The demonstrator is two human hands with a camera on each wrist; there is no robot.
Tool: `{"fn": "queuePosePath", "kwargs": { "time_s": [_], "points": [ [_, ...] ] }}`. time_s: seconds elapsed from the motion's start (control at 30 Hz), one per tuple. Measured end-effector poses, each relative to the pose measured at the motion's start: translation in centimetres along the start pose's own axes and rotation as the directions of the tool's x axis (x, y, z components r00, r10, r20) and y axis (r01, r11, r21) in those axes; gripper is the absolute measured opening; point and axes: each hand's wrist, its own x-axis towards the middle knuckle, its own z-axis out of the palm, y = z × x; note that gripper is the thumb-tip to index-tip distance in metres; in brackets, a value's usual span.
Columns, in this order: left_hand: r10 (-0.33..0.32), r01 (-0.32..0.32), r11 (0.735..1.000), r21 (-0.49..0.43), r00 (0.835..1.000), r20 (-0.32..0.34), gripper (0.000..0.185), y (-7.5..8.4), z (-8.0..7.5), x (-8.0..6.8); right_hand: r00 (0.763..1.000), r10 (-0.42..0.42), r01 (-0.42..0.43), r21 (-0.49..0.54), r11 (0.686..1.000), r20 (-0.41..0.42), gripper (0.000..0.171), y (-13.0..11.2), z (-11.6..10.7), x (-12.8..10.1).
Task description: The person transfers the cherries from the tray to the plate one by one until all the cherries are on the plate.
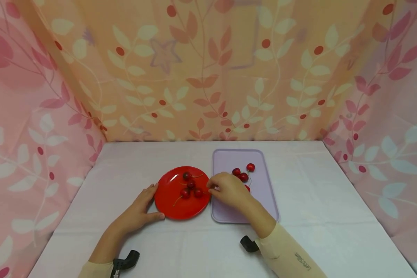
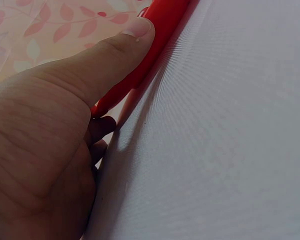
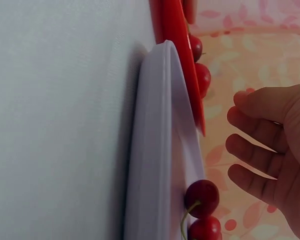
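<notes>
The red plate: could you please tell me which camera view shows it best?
The head view: the red plate shows whole from above, cherries on it. The left wrist view gives only its rim under the left hand's thumb; the right wrist view only an edge-on strip.

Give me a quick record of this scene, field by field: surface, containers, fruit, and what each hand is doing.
surface: table under a white cloth, floral curtains around
red plate: left of the tray, holds four cherries
lilac tray: rim touches or slightly overlaps the plate's; holds at least three cherries, one more partly hidden by the hand
left hand: rests on the cloth, thumb pressed against the plate's rim
right hand: over the edge where plate and tray meet, fingers loosely curled, holding nothing visible
</notes>
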Motion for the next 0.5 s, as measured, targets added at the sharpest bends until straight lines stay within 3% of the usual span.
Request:
{"fn": "queuePosePath", "kwargs": {
  "time_s": [0.33,0.5],
  "points": [
    [0.008,-0.008,1.0,0.011,1.0,0.001,0.113,0.2,0.1,-0.1,0.987,-0.112,0.111,-0.017,0.994,-0.118,0.012,0.6,-3.3,-2.9],
    [0.015,-0.015,1.0,0.018,1.0,-0.006,0.112,0.2,0.0,-0.2,0.983,-0.122,0.124,0.006,0.992,-0.138,0.012,1.0,-4.4,-3.8]
  ]
}}
